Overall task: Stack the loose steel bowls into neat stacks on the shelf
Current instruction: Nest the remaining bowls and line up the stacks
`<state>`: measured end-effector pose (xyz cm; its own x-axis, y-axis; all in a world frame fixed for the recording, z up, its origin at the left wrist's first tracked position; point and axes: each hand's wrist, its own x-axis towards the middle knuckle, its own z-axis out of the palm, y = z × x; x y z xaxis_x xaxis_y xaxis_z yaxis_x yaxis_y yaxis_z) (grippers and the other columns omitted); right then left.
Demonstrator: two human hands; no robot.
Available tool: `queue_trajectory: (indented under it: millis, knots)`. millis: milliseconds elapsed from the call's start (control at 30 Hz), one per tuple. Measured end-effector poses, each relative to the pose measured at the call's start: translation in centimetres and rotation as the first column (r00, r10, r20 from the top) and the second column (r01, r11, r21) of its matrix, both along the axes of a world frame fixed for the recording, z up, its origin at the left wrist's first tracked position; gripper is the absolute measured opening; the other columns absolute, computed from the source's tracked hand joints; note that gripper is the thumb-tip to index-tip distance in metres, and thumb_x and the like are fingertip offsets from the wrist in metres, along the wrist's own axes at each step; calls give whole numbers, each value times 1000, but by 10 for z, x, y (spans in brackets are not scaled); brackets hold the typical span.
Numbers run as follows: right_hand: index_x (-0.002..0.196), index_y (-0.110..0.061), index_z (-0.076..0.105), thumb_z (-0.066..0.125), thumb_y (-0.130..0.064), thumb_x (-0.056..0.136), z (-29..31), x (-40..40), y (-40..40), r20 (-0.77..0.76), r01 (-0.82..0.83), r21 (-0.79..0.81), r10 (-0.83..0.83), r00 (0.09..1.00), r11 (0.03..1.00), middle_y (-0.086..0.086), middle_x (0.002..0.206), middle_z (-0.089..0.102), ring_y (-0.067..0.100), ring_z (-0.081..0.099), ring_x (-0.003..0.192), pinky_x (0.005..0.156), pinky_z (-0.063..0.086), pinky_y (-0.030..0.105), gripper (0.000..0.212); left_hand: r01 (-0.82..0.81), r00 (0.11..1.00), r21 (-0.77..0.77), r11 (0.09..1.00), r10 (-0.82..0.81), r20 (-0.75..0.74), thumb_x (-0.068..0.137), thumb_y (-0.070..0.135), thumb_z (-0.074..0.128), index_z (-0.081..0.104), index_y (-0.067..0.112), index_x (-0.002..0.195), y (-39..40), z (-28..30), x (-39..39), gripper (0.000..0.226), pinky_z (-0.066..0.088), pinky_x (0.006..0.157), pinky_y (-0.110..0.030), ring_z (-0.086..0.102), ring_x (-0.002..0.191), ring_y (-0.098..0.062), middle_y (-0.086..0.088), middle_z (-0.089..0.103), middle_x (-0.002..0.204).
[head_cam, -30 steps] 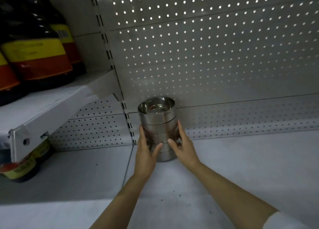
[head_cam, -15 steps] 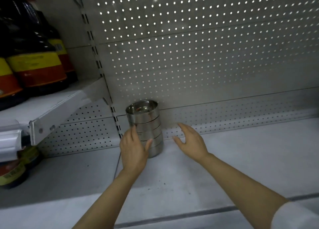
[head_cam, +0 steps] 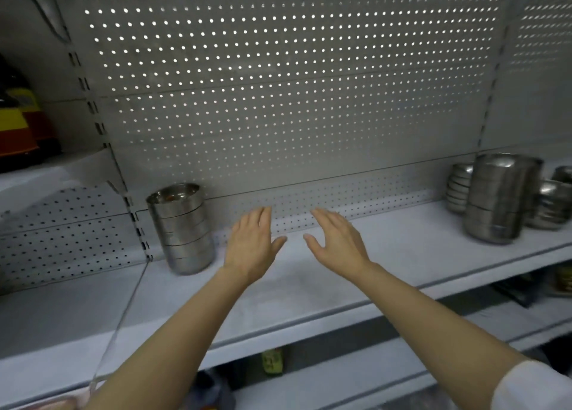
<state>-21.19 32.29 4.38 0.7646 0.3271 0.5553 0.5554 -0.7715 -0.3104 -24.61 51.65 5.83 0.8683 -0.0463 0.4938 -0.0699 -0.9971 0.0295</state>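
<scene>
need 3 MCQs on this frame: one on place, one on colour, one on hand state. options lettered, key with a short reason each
1. Where does the bowl stack nearest the hands stand?
A. against the back panel, left of both hands
B. at the shelf's front edge
C. on the lower shelf

2. What colour is the shelf?
A. red
B. white
C. black

3. What are the left hand and right hand doing?
A. gripping the stack
B. holding one bowl each
C. open, holding nothing

Key: 1 A, stack sits by the perforated panel; 2 B, surface is plainly white; 3 C, fingers straight, nothing between them.

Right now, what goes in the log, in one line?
left hand: open, empty | right hand: open, empty | left stack: standing, untouched | more bowls: far right
</scene>
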Motion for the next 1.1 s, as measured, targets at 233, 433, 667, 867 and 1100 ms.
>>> queue_trajectory:
  millis: [233, 433, 667, 867, 1100]
  knots:
    - [148, -16, 32, 46, -44, 96, 5, -42, -147, 19, 188, -91, -187, 982, 978, 4, 152, 36, 21, 32, 140, 114, 24, 31, 61, 190, 982, 26, 981, -190, -13, 100, 56, 39, 22, 13, 154, -149, 3, -6, 71, 25, 118, -39, 30, 144, -26, -6, 28, 159]
    - [149, -16, 31, 45, -46, 96, 4, -47, -249, 3, 340, -98, -341, 940, 935, 4, 151, 37, 21, 33, 139, 111, 27, 31, 62, 344, 939, 65, 937, -342, -38, 100, 56, 38, 19, 14, 156, -252, 8, 20, 73, 24, 119, -39, 30, 144, -26, -7, 29, 159]
    - [147, -14, 34, 51, -40, 95, -6, -11, -339, -3, 472, -74, -474, 881, 878, 5, 149, 41, 22, 38, 136, 110, 29, 31, 61, 466, 883, 38, 884, -462, -79, 100, 52, 42, 23, 12, 154, -342, 2, 90, 70, 26, 118, -39, 34, 142, -27, -8, 33, 157]
    - [143, -11, 41, 55, -39, 92, -14, 39, -399, -29, 530, -87, -534, 845, 844, 9, 143, 49, 25, 46, 129, 106, 37, 34, 60, 505, 857, -1, 863, -502, -117, 98, 52, 47, 28, 14, 151, -396, -12, 156, 68, 28, 116, -39, 37, 139, -27, -8, 37, 154]
    - [147, -13, 32, 52, -41, 94, -23, 100, -446, -89, 547, -72, -551, 830, 834, 8, 148, 42, 23, 41, 134, 107, 34, 31, 64, 472, 832, -165, 866, -500, -242, 94, 57, 52, 20, 14, 154, -426, -31, 220, 82, 31, 114, -40, 34, 142, -28, -10, 28, 159]
